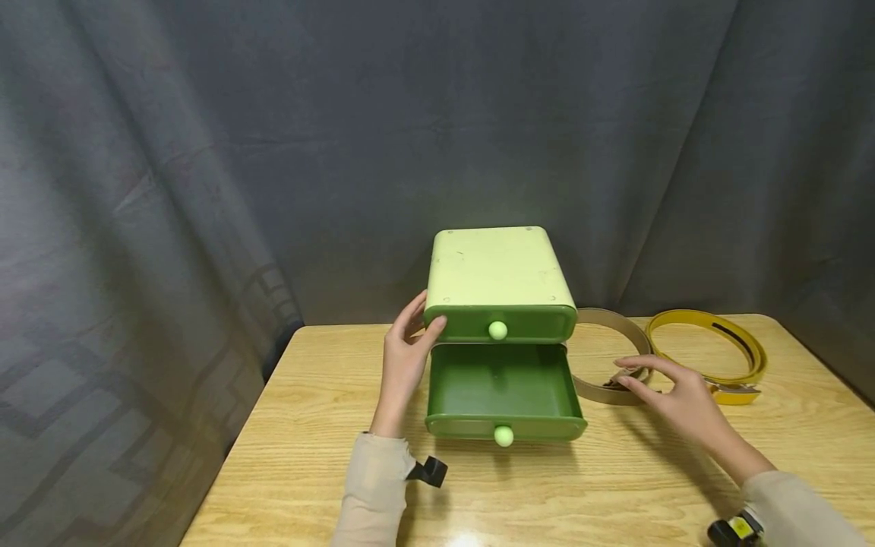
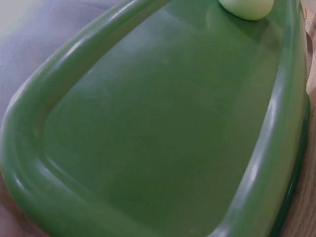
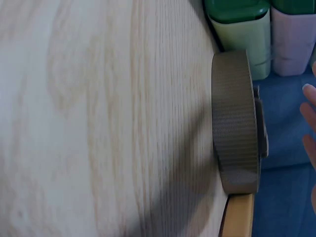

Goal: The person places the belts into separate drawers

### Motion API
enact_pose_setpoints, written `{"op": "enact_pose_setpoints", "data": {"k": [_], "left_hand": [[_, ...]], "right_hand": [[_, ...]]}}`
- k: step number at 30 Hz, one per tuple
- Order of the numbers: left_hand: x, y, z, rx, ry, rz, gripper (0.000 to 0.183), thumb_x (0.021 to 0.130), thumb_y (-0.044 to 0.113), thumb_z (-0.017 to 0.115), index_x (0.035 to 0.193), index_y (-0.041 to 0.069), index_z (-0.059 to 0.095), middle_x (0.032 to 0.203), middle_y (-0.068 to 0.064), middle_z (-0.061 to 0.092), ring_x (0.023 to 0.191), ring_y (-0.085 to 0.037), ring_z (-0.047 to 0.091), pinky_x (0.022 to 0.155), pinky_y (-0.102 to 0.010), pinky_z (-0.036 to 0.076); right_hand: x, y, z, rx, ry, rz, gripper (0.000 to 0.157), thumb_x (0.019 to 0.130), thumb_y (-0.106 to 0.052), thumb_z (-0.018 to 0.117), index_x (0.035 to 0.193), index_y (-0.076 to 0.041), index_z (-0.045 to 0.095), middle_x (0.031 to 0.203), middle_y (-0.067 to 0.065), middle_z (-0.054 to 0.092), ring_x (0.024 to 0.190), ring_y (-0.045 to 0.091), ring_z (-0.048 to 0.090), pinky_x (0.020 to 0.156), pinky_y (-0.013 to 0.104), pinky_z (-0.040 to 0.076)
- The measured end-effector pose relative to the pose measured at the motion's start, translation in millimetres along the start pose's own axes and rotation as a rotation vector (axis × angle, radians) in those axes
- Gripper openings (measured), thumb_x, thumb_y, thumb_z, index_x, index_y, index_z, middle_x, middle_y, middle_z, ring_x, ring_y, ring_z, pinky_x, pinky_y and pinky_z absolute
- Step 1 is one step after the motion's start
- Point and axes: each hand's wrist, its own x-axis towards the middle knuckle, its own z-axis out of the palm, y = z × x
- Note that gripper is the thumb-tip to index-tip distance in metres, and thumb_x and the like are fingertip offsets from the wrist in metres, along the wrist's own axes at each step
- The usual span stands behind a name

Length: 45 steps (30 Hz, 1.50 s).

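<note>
A small two-tier drawer box with a pale green top stands on the table. Its upper green drawer is in, while the lower green drawer is pulled out and holds nothing. My left hand holds the box at its left front corner, thumb on the front edge and fingers along the side. In the left wrist view the upper drawer's front and round knob fill the frame. My right hand hovers over a coiled brown belt, thumb and index finger apart near its buckle.
A coiled yellow belt lies at the right, beside the brown one. The wooden table has its back edge against a dark grey curtain.
</note>
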Motion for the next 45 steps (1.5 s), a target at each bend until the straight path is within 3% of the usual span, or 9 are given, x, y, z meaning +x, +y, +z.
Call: {"op": "enact_pose_setpoints", "data": {"k": [7, 10, 16, 20, 26, 30, 35, 43, 45], "left_hand": [[10.8, -33.7, 1.3, -0.026, 0.013, 0.011, 0.054, 0.092, 0.015, 0.072, 0.143, 0.013, 0.055, 0.137, -0.011, 0.058, 0.116, -0.03, 0.059, 0.094, -0.048, 0.049], [11.5, -37.7, 1.1, -0.028, 0.013, 0.026, 0.053, 0.092, 0.02, 0.073, 0.142, 0.018, 0.057, 0.136, -0.008, 0.06, 0.115, -0.027, 0.059, 0.094, -0.048, 0.049], [11.4, -37.7, 0.5, -0.016, 0.011, 0.036, 0.051, 0.092, 0.022, 0.073, 0.141, 0.02, 0.058, 0.135, -0.006, 0.061, 0.113, -0.025, 0.06, 0.093, -0.046, 0.05], [12.0, -37.3, 0.9, -0.024, 0.013, 0.033, 0.053, 0.092, 0.018, 0.073, 0.142, 0.016, 0.056, 0.136, -0.009, 0.059, 0.114, -0.028, 0.06, 0.094, -0.049, 0.049], [12.2, -37.2, 1.2, -0.033, 0.011, 0.027, 0.055, 0.092, 0.016, 0.073, 0.144, 0.013, 0.054, 0.138, -0.011, 0.058, 0.116, -0.031, 0.059, 0.094, -0.051, 0.049], [11.8, -36.9, 0.9, -0.02, 0.012, 0.021, 0.053, 0.092, 0.019, 0.074, 0.142, 0.017, 0.056, 0.136, -0.007, 0.06, 0.114, -0.026, 0.06, 0.091, -0.044, 0.051], [11.7, -36.7, 1.0, -0.012, 0.008, 0.036, 0.051, 0.092, 0.023, 0.073, 0.141, 0.02, 0.058, 0.134, -0.004, 0.061, 0.112, -0.024, 0.061, 0.089, -0.039, 0.052], [11.1, -36.7, 0.9, -0.009, 0.007, 0.032, 0.051, 0.092, 0.024, 0.073, 0.141, 0.02, 0.057, 0.135, -0.005, 0.061, 0.113, -0.024, 0.06, 0.089, -0.039, 0.053], [7.9, -26.8, 0.7, -0.012, 0.006, 0.025, 0.051, 0.093, 0.02, 0.072, 0.142, 0.016, 0.057, 0.135, -0.009, 0.06, 0.113, -0.027, 0.06, 0.089, -0.041, 0.053]], "right_hand": [[4, 10, 0.6, -0.021, -0.03, 0.026, 0.029, 0.083, -0.007, 0.08, 0.111, -0.014, 0.075, 0.103, 0.001, 0.073, 0.092, -0.006, 0.058, 0.078, 0.009, 0.039], [6, 14, 0.1, -0.038, -0.053, 0.032, 0.029, 0.084, -0.011, 0.08, 0.112, -0.015, 0.075, 0.105, 0.006, 0.073, 0.098, -0.008, 0.056, 0.079, 0.01, 0.039], [8, 23, 0.0, -0.05, -0.09, 0.075, 0.029, 0.085, -0.017, 0.08, 0.114, -0.018, 0.075, 0.11, 0.004, 0.072, 0.101, -0.01, 0.053, 0.08, 0.013, 0.04], [10, 28, 1.2, -0.047, -0.123, 0.068, 0.031, 0.087, -0.017, 0.079, 0.117, -0.016, 0.073, 0.113, 0.01, 0.071, 0.088, 0.002, 0.055, 0.074, 0.017, 0.038], [13, 34, 3.9, -0.041, -0.164, 0.09, 0.034, 0.087, -0.021, 0.079, 0.12, -0.015, 0.072, 0.116, 0.009, 0.069, 0.091, 0.006, 0.056, 0.076, 0.018, 0.041], [13, 36, 5.9, 0.003, -0.189, 0.089, 0.035, 0.087, -0.018, 0.078, 0.121, -0.01, 0.07, 0.105, 0.009, 0.071, 0.076, 0.012, 0.054, 0.064, 0.024, 0.041], [13, 40, 9.2, 0.075, -0.219, 0.075, 0.037, 0.086, -0.011, 0.078, 0.12, -0.003, 0.068, 0.088, 0.004, 0.072, 0.072, 0.011, 0.06, 0.059, 0.024, 0.044], [11, 43, 13.6, 0.106, -0.285, 0.05, 0.044, 0.084, -0.009, 0.08, 0.124, 0.002, 0.065, 0.112, 0.018, 0.068, 0.083, 0.007, 0.066, 0.07, 0.021, 0.049], [11, 43, 14.1, 0.086, -0.291, 0.049, 0.047, 0.082, -0.008, 0.081, 0.124, 0.001, 0.065, 0.116, 0.018, 0.067, 0.086, 0.008, 0.066, 0.075, 0.019, 0.048]]}}
